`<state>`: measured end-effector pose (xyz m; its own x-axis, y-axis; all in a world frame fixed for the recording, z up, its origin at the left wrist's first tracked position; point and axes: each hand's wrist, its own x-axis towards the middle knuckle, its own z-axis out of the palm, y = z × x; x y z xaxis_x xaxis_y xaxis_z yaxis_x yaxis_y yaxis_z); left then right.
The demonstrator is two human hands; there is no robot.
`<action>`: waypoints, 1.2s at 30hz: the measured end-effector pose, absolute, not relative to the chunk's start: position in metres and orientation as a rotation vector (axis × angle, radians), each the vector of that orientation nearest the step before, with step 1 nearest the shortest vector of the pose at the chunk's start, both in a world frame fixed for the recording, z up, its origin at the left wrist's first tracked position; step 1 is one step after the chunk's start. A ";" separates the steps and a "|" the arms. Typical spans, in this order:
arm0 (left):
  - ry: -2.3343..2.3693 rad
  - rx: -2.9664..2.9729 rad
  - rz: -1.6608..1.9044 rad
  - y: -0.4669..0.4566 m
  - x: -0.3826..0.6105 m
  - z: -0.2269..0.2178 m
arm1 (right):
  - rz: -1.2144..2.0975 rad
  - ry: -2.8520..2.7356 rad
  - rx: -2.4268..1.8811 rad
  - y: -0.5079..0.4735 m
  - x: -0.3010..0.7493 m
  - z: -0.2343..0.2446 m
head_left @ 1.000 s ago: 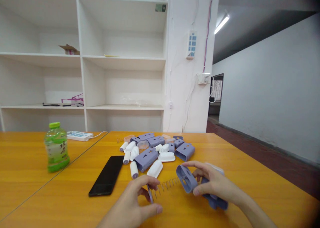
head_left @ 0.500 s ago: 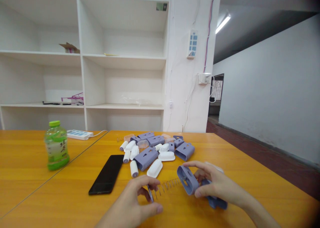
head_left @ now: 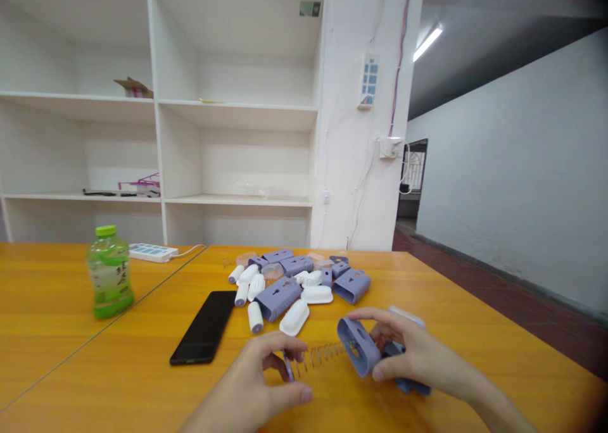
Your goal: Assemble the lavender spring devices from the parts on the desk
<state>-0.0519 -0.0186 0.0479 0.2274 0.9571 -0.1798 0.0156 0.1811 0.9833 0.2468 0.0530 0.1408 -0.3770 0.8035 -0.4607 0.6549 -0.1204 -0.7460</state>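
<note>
My left hand (head_left: 259,379) pinches a thin purple end piece (head_left: 288,366) between curled fingers; the fingers partly hide it. From that piece a metal coil spring (head_left: 323,355) stretches right, its far end inside a hollow purple plastic casing (head_left: 357,347). My right hand (head_left: 418,357) grips the casing by its right side, with the open end turned toward my left hand. Below and behind the right hand lie another purple part (head_left: 413,385) and a white part (head_left: 407,316), both partly covered by it.
Several purple casings (head_left: 278,298), white shells (head_left: 294,318), white rollers (head_left: 255,317) and clear pieces cluster farther back on the wooden table (head_left: 152,389). A black phone (head_left: 204,327) and a green bottle (head_left: 110,275) stand left; a power strip (head_left: 152,252) lies behind.
The casing in my right hand has tipped slightly and shifted a little to the right. My left hand keeps its pinch, and the spring still spans both.
</note>
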 end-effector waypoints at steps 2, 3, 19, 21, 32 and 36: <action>1.118 1.181 0.920 -0.018 -0.053 0.051 | 1.549 -1.960 -1.615 0.052 0.249 0.140; 1.123 1.195 0.924 -0.018 -0.053 0.052 | 1.568 -1.951 -1.591 0.052 0.250 0.140; 1.181 1.671 0.936 -0.020 -0.040 0.046 | 1.537 -1.943 -1.358 0.033 0.251 0.127; 1.179 1.738 0.881 -0.019 -0.044 0.038 | 1.491 -1.990 -1.437 0.028 0.244 0.126; 1.321 2.046 0.579 -0.021 -0.010 0.051 | 1.548 -1.917 -1.459 0.011 0.229 0.083; 1.383 2.058 0.548 -0.024 0.003 0.050 | 1.650 -1.801 -1.439 0.011 0.227 0.079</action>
